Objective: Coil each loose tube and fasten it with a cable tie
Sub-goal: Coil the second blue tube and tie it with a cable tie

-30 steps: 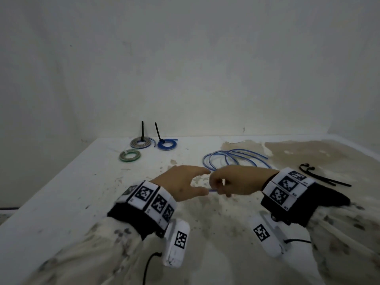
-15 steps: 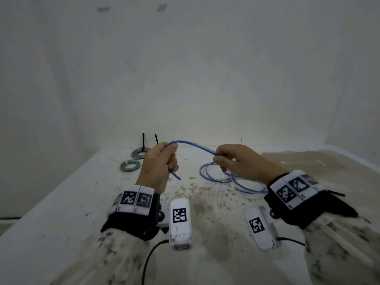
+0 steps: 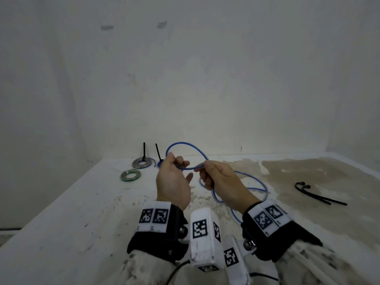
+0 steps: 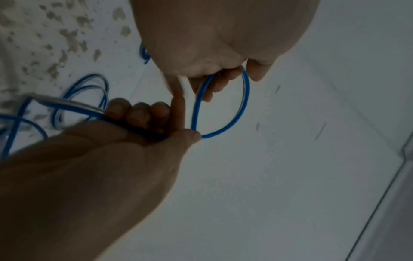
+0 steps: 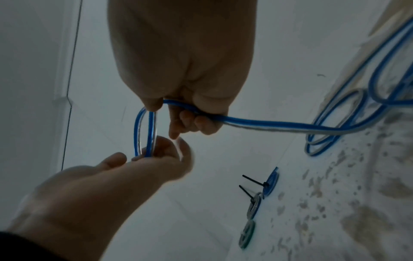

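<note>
A loose blue tube point(image 3: 186, 144) arcs in a small loop above the table between my two hands. My left hand point(image 3: 176, 163) pinches one side of the loop near the tube's end. My right hand point(image 3: 200, 169) grips the other side, fingers curled round it. From the left wrist the loop point(image 4: 244, 98) hangs below my left hand point(image 4: 225, 77). From the right wrist the tube point(image 5: 268, 122) runs out of my right hand point(image 5: 185, 113) to its slack turns on the table point(image 3: 257, 183). Two black cable ties point(image 3: 316, 195) lie at the right.
Three coils lie at the table's far left: a grey one point(image 3: 141, 163) and a blue one point(image 5: 271, 183) with upright black ties, and a green one point(image 3: 130, 175). The white table point(image 3: 61, 223) meets walls behind and at the right. A brown stain point(image 3: 298, 171) covers its right side.
Both hands rose from the table with the tube's end. The tube between them has bent from a shallow arc into a closed loop, and the hands have come closer together.
</note>
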